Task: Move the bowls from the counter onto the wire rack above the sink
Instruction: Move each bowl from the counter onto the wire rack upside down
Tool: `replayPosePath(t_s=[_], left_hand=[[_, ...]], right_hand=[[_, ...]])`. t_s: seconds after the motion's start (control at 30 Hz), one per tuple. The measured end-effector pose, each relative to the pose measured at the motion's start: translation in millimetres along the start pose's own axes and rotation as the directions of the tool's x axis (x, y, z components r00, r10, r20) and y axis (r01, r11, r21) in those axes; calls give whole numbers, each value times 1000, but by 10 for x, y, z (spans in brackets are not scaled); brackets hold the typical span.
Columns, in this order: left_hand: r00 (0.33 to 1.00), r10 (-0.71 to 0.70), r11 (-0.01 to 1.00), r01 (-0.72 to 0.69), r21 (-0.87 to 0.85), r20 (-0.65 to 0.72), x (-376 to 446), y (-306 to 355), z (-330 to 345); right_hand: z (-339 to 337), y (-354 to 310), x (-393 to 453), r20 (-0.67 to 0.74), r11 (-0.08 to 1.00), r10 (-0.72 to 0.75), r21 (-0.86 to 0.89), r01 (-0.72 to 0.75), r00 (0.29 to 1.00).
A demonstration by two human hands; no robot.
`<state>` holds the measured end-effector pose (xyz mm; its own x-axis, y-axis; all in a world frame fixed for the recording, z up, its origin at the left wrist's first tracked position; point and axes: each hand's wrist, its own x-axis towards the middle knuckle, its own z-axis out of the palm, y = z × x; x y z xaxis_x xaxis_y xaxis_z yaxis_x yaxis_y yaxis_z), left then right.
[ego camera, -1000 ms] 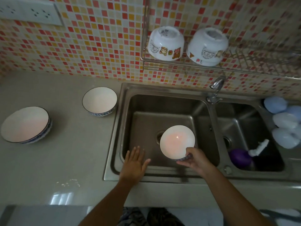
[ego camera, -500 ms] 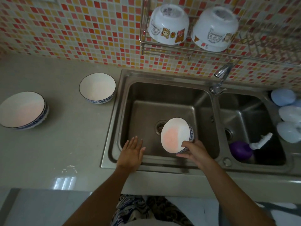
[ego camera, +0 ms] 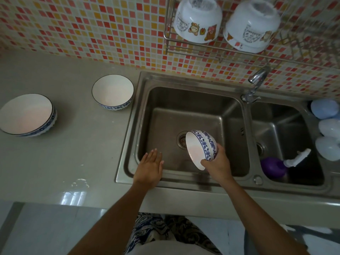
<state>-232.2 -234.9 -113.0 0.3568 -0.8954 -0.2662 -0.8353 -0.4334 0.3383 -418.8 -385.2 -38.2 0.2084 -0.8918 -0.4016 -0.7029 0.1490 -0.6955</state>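
Note:
My right hand (ego camera: 219,163) grips a small blue-and-white patterned bowl (ego camera: 201,147) by its base, over the left sink basin (ego camera: 165,126). The bowl is tipped on its side with its mouth facing left. My left hand (ego camera: 150,167) rests flat and open on the sink's front left rim, holding nothing. Two more blue-rimmed bowls stand upright on the counter: a small one (ego camera: 113,92) beside the sink and a larger one (ego camera: 27,115) at the far left. On the wire rack (ego camera: 219,49) above the sink, two white cartoon-printed bowls (ego camera: 197,21) (ego camera: 252,26) lie upside down.
A chrome tap (ego camera: 254,83) stands between the two basins. The right basin holds a purple bottle with a white nozzle (ego camera: 277,165). Several pale blue and white rounded objects (ego camera: 327,129) sit at the right edge. The rack's right part (ego camera: 309,45) holds nothing I can make out.
My right hand has turned the bowl from upright onto its side, so its patterned outside now shows. My view has dropped lower and closer. My left hand has stayed on the sink rim.

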Motion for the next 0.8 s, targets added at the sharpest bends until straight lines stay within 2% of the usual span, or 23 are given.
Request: replayPosePath(t_s=[0.17,0.3,0.37,0.47,0.57,0.63,0.67,0.73,0.8], left_hand=[[1000,10,1000,-10,-8,-2,-1,3,-10],[1000,10,1000,-10,-13,-1,6,-10,7],[1000,10,1000,-10,-8,-2,6,-11,11],[1000,11,1000,-11,-4,-8,10,-10,16],[1000,11,1000,-11,-17,-12,16,-13,19],[1000,7,1000,-7,-21,-7,19,-17,29],[1000,3,1000,-4,-28,-3,19,-20,31],[1000,-3,999,3,-47,10,15,-29,30],[1000,-2,998,3,-61,17,13,-32,24]], right_hand=[[98,32,-75,-71,967,-184,-190,168,980],[113,51,-158,-74,859,-365,-411,305,928],[112,66,-182,-64,824,-402,-459,331,913],[116,50,-193,-87,848,-378,-432,307,922],[149,-19,-187,-149,934,-269,-283,219,952],[165,-69,-159,-155,997,-68,-52,61,986],[152,-99,-137,-124,993,62,105,-49,990],[80,-147,-106,48,866,292,411,-286,955],[-29,-183,-109,263,697,362,560,-447,894]])
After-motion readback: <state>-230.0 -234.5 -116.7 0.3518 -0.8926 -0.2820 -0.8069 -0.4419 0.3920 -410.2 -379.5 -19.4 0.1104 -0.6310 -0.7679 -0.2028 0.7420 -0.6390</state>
